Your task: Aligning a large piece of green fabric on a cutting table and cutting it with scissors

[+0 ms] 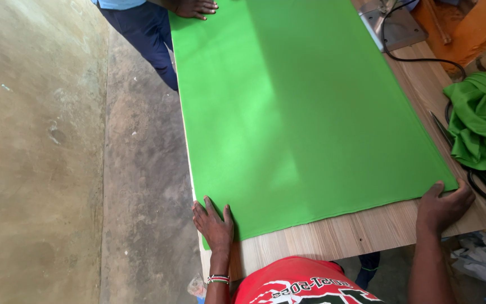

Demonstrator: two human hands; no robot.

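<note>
Spread flat over the pale wood-grain table [333,233]: a long bright green sheet of smooth cloth [293,112], running from the near edge toward 12 o'clock and covering most of the top. Left hand [214,224] laid palm down with fingers spread on the near corner at 7 o'clock, pressing rather than gripping. Right hand [443,206] at 4 o'clock, thumb on top of the other near corner, fingers curled round the table's side; whether cloth is pinched under the thumb cannot be told.

Likely light, thin and limp, judging by the flat lie and the clean straight edges; probably slippery on the smooth board, so apt to skew if pulled from one corner alone. Best taken at the two near corners or along the near hem, evenly.

Another person's hand [196,7] resting on the far corner at 11 o'clock, above dark blue trousers [153,34]. Far end of the cloth cut off by the frame. Crumpled green fabric [482,121] at 3 o'clock, with black cable [423,59] and grey metal plate [395,25] partly out of view. Number of layers unclear.
</note>
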